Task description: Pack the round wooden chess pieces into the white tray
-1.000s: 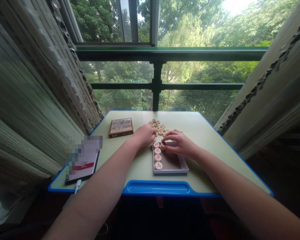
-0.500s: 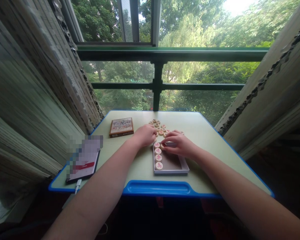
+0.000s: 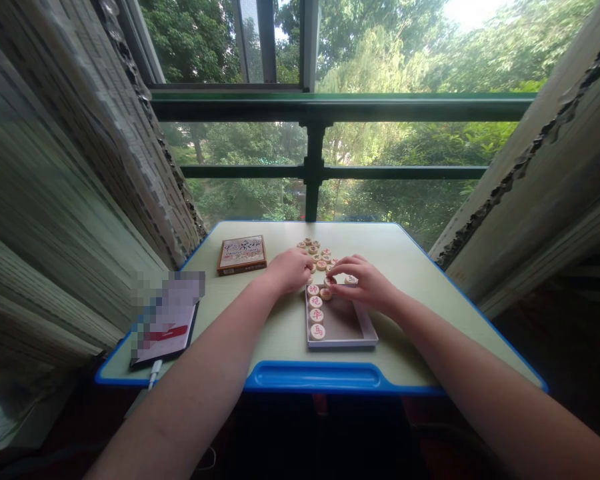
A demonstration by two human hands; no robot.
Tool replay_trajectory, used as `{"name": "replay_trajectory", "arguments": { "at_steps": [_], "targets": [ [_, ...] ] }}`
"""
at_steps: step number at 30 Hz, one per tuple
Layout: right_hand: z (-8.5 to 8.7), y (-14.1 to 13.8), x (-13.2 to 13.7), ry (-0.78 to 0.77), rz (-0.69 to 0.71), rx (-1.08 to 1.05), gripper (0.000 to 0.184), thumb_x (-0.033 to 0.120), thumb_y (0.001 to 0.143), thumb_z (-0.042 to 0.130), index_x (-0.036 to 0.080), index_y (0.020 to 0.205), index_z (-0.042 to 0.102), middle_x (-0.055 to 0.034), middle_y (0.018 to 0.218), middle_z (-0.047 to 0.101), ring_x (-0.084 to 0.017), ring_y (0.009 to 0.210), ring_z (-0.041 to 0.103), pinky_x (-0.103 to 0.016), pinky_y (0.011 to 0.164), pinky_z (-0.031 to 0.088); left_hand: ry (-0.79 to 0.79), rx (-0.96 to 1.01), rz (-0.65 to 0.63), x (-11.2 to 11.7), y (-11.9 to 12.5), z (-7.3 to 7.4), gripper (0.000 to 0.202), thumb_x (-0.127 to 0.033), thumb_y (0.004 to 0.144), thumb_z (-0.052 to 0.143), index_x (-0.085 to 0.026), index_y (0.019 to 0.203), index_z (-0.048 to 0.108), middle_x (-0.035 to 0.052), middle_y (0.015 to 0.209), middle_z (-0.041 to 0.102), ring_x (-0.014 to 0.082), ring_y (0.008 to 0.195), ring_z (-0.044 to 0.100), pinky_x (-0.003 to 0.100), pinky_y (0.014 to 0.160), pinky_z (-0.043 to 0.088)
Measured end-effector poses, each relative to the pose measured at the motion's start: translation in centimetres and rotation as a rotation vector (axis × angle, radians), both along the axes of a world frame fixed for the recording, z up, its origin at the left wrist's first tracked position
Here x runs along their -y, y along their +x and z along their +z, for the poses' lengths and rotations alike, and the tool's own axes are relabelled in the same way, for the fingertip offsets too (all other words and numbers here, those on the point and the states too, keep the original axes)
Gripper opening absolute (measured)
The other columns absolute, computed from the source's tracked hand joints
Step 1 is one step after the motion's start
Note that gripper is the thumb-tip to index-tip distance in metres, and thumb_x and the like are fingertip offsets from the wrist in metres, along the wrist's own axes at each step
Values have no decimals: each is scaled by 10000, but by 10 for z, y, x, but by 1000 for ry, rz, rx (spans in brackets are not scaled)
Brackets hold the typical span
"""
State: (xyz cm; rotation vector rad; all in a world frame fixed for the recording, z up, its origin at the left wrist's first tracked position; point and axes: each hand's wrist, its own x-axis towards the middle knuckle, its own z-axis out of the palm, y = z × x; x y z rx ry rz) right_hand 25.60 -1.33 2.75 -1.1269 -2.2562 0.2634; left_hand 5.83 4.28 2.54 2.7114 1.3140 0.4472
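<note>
Inside the open box tray [image 3: 347,319], a column of red-marked Chinese chess pieces [image 3: 317,315] lines the left wall. One more piece [image 3: 325,293] lies to the right of the top one. My right hand [image 3: 363,283] is over the tray's far edge, its thumb and fingers pinched on a Chinese chess piece [image 3: 329,282]. My left hand [image 3: 291,270] rests just beyond the tray's far left corner, fingers curled beside loose pieces. What those fingers hold, if anything, is hidden. Several loose pieces [image 3: 321,265] lie in a group beyond both hands.
A brown box lid [image 3: 242,255] with Chinese lettering lies at the table's far left. A phone [image 3: 167,320] with a white cable [image 3: 155,373] is at the left edge. The pale table [image 3: 410,360] has a blue rim and front groove. Curtains [image 3: 520,167] hang on both sides.
My right hand has let go of a piece beside the top of the column. It has risen slightly and now pinches another at the tray's far edge. My left hand has barely moved.
</note>
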Motion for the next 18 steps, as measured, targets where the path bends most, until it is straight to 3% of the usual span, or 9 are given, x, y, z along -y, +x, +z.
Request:
{"name": "replay_trajectory", "arguments": {
  "at_steps": [18],
  "targets": [
    [-4,-4,1,5,85,89,185,345,771,656,218,891,715,-64,894,657,-180,834,554,-338,826,416,-2,-5,7,1,0,1,277,-169,747,454,-205,838,713,34,959,662,175,903,597,247,794,467]
  ]
}}
